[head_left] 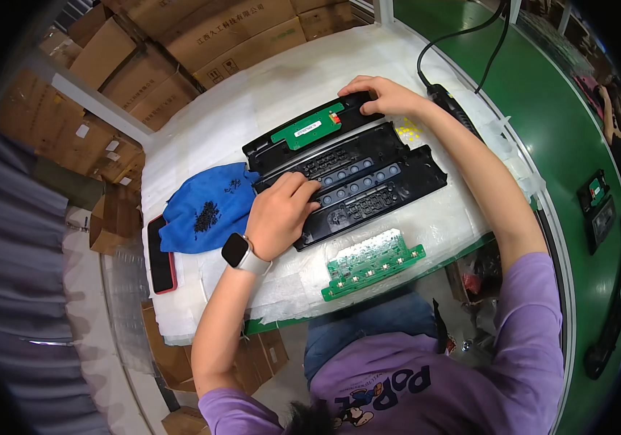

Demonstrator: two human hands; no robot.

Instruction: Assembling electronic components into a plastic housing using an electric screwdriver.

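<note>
My right hand (383, 99) grips the right end of the farthest black plastic panel (260, 154), thumb on its near side and fingers over its far edge. A green circuit board (307, 129) with a white label lies in that panel. Two more black panels, a middle one (383, 140) and a nearer one (424, 174), lie alongside, with grey rubber button pads (357, 186). My left hand (279, 215), wearing a white-banded watch (245, 254), rests over their left part. Its fingers are bent together at the panels; whatever they pinch is hidden.
Small black pieces (207, 216) lie on a blue cloth (187, 192) at left, beside a red-edged phone (158, 254). Loose green circuit boards (372, 264) lie near the front edge. A corded black tool (452, 107) and yellow dots (410, 130) are at right. Cardboard boxes (231, 40) stand behind.
</note>
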